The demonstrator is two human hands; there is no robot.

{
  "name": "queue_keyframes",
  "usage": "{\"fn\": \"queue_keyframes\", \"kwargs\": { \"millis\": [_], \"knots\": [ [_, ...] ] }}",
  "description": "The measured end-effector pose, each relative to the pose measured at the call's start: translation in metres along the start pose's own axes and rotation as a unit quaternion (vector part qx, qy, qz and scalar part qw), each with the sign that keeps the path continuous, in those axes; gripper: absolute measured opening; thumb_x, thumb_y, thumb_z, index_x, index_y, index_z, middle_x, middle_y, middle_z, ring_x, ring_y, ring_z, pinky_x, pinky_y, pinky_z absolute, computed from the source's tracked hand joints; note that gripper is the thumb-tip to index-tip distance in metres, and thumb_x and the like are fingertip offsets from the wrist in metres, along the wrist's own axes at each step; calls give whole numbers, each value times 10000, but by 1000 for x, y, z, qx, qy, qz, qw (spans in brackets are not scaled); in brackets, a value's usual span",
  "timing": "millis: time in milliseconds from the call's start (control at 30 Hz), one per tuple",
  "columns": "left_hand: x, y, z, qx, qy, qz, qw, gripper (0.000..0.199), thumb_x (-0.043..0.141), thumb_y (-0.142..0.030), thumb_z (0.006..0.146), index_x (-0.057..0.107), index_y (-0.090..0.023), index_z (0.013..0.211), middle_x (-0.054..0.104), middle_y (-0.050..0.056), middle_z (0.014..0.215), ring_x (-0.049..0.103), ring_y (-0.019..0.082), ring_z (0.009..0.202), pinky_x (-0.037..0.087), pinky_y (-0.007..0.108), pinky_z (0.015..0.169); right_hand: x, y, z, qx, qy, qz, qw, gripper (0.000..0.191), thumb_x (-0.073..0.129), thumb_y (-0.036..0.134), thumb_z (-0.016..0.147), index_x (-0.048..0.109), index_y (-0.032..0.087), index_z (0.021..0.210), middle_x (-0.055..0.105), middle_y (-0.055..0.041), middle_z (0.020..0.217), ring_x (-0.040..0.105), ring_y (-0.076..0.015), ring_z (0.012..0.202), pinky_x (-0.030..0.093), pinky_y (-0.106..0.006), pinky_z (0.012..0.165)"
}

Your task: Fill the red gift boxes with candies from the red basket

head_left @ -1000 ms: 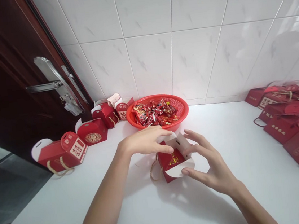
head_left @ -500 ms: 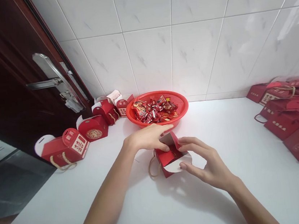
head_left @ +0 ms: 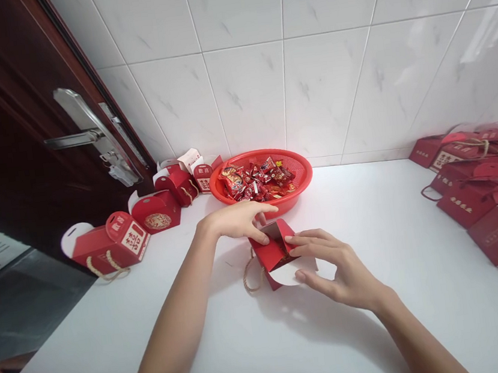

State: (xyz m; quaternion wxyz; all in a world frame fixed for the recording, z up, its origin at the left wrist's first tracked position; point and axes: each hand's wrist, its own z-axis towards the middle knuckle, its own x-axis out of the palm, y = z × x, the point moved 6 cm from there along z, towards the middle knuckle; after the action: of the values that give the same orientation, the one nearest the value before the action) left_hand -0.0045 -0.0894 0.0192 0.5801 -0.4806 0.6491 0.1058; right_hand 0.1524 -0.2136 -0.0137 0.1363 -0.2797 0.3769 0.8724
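Observation:
A small red box (head_left: 267,255) with white-lined flaps stands partly open on the white table, a rope handle (head_left: 248,277) at its left side. My left hand (head_left: 239,219) reaches over the box's far left corner, thumb on a red flap, fingers apart. On the right, my right hand (head_left: 331,264) has its fingertips on another red flap and its thumb at the white inner face of the near flap (head_left: 285,276). Little of the box's inside shows. Behind it sits a red plastic basket (head_left: 304,175) of wrapped sweets (head_left: 257,179).
Several red boxes (head_left: 102,244) line the table's left edge. More red boxes (head_left: 473,201) are heaped at the right. A tiled wall (head_left: 331,79) rises behind the white table (head_left: 233,352), and a dark door (head_left: 2,96) with a metal handle is at the left.
The far red flaps have folded further inward over the opening. Both hands and the box appear slightly further left in view.

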Motion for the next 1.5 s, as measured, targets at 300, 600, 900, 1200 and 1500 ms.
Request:
{"fn": "queue_keyframes", "kwargs": {
  "millis": [300,600,900,1200,1500],
  "knots": [
    [-6,-1,0,22,-15,20,999,710,709,-315,746,538,-243,1432,669,59,1305,631,241,1121,480,263,869,12,-1,-1,-3,47,-14,999,232,627,267,929,674,228,1152,735,-69,1165,565,-289,1259,543,-442,999],
    [-1,-8,0,10,-1,27,1000,717,717,-296,751,526,-222,1439,673,71,1292,630,237,1132,475,253,876,8,1,1,-17,19,-8,1000,183,632,295,943,697,227,1100,732,-93,1176,605,-277,1218,560,-448,978],
    [5,-8,1,49,-36,-3,998,632,712,-295,755,592,-216,1370,672,75,1317,623,250,1153,468,285,898,3,1,2,-6,-2,-8,1000,207,634,337,943,691,231,1112,736,-106,1125,650,-274,1161,576,-440,952],
    [18,5,-10,85,-101,-127,983,503,666,-327,818,640,-206,1306,657,66,1348,615,261,1198,487,328,955,3,-4,0,15,-18,-28,999,255,596,335,960,642,229,1187,712,-107,1163,687,-250,1071,589,-404,902],
    [41,31,-20,59,-210,-315,924,524,660,-476,860,622,-180,1291,653,112,1345,622,274,1207,509,400,997,7,-5,-1,18,-15,-34,999,267,586,327,962,599,241,1214,712,-99,1148,688,-246,1037,589,-396,875]
  ]
}}
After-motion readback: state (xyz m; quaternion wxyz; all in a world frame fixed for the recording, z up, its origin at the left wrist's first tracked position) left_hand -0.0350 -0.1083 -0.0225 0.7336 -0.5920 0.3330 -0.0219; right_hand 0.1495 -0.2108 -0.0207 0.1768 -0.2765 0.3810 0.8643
